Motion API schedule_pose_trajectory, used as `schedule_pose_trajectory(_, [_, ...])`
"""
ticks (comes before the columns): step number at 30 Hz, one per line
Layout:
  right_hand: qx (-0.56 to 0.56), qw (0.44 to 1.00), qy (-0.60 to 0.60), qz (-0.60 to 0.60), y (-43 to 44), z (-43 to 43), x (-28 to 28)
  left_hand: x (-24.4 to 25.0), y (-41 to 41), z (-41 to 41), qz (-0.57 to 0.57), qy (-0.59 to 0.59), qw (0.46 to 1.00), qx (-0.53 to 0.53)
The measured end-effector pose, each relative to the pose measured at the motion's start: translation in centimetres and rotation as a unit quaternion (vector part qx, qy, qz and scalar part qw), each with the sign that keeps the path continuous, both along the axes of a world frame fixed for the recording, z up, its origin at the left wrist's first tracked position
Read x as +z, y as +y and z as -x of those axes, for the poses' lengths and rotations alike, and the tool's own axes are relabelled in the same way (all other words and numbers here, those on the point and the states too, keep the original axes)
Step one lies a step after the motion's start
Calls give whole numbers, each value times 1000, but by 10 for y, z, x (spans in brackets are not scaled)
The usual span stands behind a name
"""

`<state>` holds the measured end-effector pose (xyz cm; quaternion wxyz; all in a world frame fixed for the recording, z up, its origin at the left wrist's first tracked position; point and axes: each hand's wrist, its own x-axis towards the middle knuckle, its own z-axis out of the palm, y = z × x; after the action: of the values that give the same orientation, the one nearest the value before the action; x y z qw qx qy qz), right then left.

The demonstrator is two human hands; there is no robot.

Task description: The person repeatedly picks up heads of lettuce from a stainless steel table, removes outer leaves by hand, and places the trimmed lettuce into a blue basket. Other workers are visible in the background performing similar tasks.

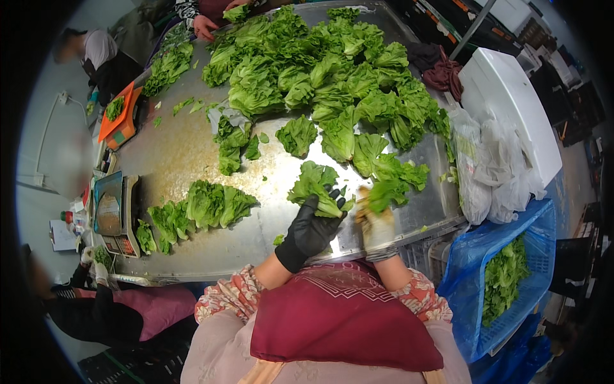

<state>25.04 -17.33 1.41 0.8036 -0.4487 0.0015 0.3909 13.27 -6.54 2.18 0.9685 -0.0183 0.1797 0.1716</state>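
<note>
My left hand [314, 228], in a black glove, holds a small head of green leaf lettuce [312, 185] by its base above the metal table's near edge. Just to its right, my right hand [376, 225], in a whitish glove stained yellow-brown, is blurred, with a loose lettuce leaf [383, 196] at its fingers. A large heap of lettuce heads [307, 72] covers the far part of the table. Single heads [296, 136] lie between the heap and my hands. To the left, a row of lettuce heads [206, 206] rests on the table.
An orange scale [117, 120] and a scale with a steel pan [109, 204] stand along the left edge. Plastic bags [494, 163] and a white foam box [513, 110] are at right, above a blue-lined crate [542, 269] of greens. Other people work at left and across the table.
</note>
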Motion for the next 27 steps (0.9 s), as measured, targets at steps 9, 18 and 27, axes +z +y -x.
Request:
schedule_pose_trajectory(9, [318,859,-348,200,7,28,7,-20,6,25,-832,176,517,96])
schedule_pose_trajectory(18, [345,781,-492,172,16,25,5,-14,118,172,-664,530,456,264])
schedule_pose_trajectory(27, [152,807,-501,273,64,-39,-6,-22,186,314,-600,758,251,45])
